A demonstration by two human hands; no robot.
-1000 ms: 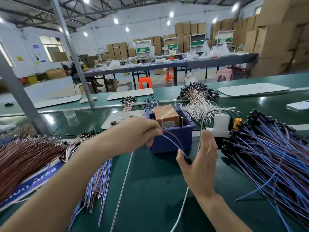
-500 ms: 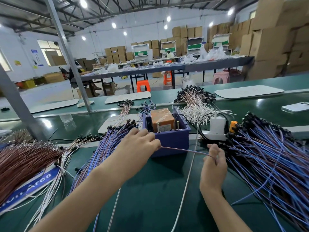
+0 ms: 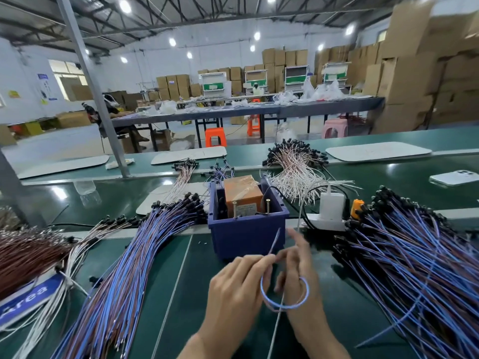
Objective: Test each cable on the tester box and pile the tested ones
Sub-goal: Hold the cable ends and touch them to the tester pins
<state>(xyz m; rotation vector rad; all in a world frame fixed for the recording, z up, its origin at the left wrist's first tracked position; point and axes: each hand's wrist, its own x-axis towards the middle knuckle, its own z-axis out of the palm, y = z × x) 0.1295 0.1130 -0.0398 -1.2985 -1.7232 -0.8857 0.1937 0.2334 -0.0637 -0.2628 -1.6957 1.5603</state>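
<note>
The tester box [image 3: 247, 237] is a blue bin with an orange unit [image 3: 242, 194] and two upright metal pins inside. Just in front of it both hands hold one thin blue cable [image 3: 283, 304] bent into a loop. My left hand [image 3: 236, 288] pinches the cable near its upper end, which points up toward the box. My right hand [image 3: 298, 268] has its fingers curled round the loop's other side. A big pile of blue and brown cables [image 3: 134, 255] lies to the left, another pile of blue cables [image 3: 414, 260] to the right.
A white power strip with a charger [image 3: 331, 211] sits right of the box, its white cord running toward me. Brown and white cable bundles [image 3: 31, 252] lie far left. White-wire cables [image 3: 295, 167] are heaped behind the box. A phone [image 3: 453, 177] lies far right on the green bench.
The hands have come together in front of the box. The cable, stretched straight between them half a second ago, is now bent into a loop.
</note>
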